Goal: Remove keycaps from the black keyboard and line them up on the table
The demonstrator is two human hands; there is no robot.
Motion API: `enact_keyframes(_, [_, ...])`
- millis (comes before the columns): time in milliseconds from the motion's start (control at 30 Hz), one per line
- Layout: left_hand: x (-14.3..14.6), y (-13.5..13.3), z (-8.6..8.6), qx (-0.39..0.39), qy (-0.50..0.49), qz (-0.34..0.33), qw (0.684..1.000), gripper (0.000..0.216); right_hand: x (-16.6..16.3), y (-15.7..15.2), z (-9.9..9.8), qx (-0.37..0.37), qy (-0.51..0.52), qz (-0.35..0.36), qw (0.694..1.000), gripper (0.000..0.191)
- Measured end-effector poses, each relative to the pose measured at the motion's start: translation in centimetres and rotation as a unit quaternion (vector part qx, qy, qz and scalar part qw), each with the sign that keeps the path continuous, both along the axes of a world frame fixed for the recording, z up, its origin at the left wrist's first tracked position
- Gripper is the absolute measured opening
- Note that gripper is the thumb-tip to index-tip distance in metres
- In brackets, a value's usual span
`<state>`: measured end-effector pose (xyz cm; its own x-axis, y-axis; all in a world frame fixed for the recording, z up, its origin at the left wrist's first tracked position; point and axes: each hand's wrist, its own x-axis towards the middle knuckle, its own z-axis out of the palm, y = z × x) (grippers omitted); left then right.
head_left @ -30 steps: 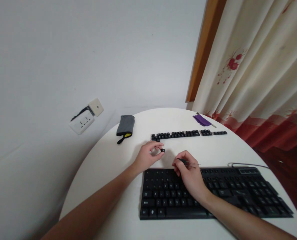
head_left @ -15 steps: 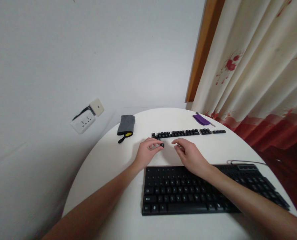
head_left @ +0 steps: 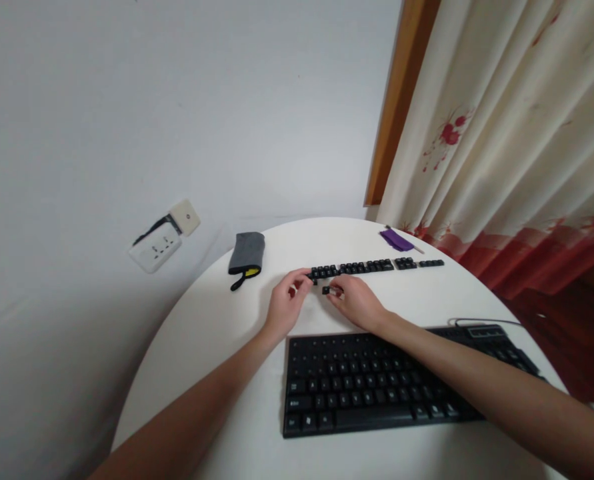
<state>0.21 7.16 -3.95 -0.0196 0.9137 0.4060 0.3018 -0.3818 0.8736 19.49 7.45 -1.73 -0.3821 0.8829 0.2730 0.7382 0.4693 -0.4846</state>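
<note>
My left hand (head_left: 285, 304) rests on the white round table (head_left: 211, 320), fingers loosely curled and apart, their tips at the left end of a row of loose black keycaps (head_left: 357, 268). My right hand (head_left: 357, 301) reaches over from the right and pinches a single black keycap (head_left: 325, 290) just in front of that row. The two hands' fingertips are a few centimetres apart. A black keyboard (head_left: 377, 387) lies nearer me, under my right forearm.
A grey pouch with a yellow lining (head_left: 247, 253) lies at the back left of the table. A purple tool (head_left: 397, 239) sits at the far edge by the curtain (head_left: 501, 133). A wall socket (head_left: 157, 241) is on the left wall. The keyboard cable (head_left: 477, 321) runs right.
My right hand left the keyboard, moved forward and left, and closed on the keycap that my left hand held. My left hand reached forward to the row of keycaps.
</note>
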Motion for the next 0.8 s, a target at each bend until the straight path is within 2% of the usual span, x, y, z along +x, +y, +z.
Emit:
enact_keyframes(133, [-0.3,0.5,-0.2,-0.003,-0.068,0.076,0.995,0.028,0.0,0.4,-0.2,-0.042,-0.067,-0.055,0.995,0.011])
enact_keyframes(233, [-0.6,1.0,-0.6,-0.015,-0.088,0.106,0.990,0.028,-0.2,0.5,-0.2,-0.054,-0.090,-0.074,0.992,0.013])
enact_keyframes(600, [-0.5,1.2,-0.8,-0.030,-0.110,0.096,0.989,0.027,-0.9,1.1,-0.7,-0.079,-0.096,-0.104,0.987,0.018])
enact_keyframes(800, [-0.5,1.3,-0.9,-0.031,-0.123,0.095,0.987,0.023,-1.0,0.9,-0.5,-0.092,-0.103,-0.154,0.978,0.022])
